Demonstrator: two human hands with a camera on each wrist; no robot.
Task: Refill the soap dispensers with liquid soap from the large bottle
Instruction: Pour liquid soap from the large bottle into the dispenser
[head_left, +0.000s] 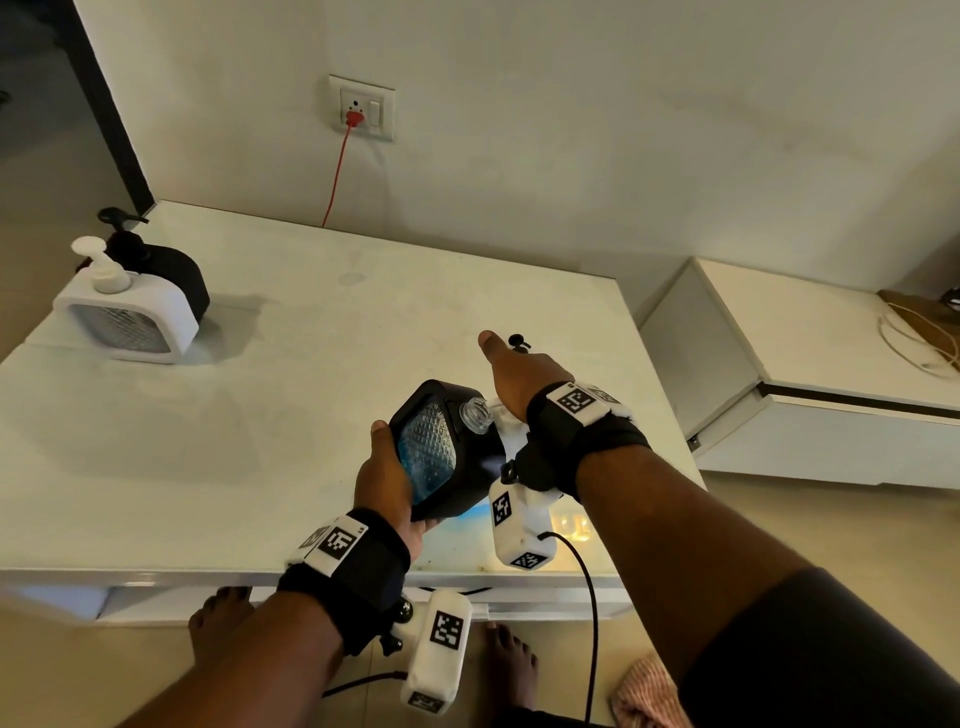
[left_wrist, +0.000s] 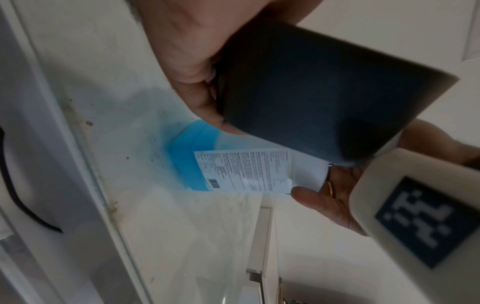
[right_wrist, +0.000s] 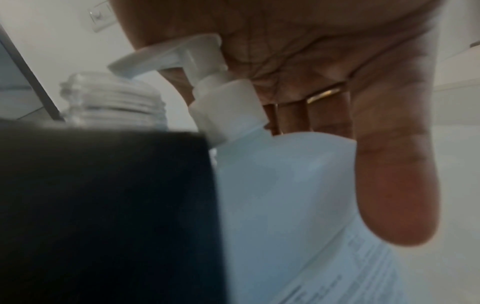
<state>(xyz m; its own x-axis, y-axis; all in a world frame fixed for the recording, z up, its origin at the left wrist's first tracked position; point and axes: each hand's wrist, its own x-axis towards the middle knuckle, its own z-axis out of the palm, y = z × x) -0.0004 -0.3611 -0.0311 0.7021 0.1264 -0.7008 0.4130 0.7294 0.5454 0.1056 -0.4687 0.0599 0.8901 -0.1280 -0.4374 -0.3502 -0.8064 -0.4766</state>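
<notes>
Tabletop (head_left: 311, 415): right hand (head_left: 524, 382) hides large bottle (right_wrist: 280, 195).

held dispenser (head_left: 447, 457): black casing; clear diamond-textured front panel, blue liquid behind it; clear threaded neck
large bottle (right_wrist: 280, 205): translucent pale blue-white; white pump head; blue liquid at base in left wrist view; white label with fine black print
white dispenser (head_left: 127, 312): white body and pump; grey diamond-patterned panel
black dispenser (head_left: 166, 270): all black, pump included
counter (head_left: 311, 364): off-white, faint blue tint beside the bottle
wall socket (head_left: 362, 108): white plate; red plug and red cable
wrist straps (head_left: 358, 561): black, white blocks with black-and-white square markers
cloth on floor (head_left: 647, 693): pink and white stripes
</notes>
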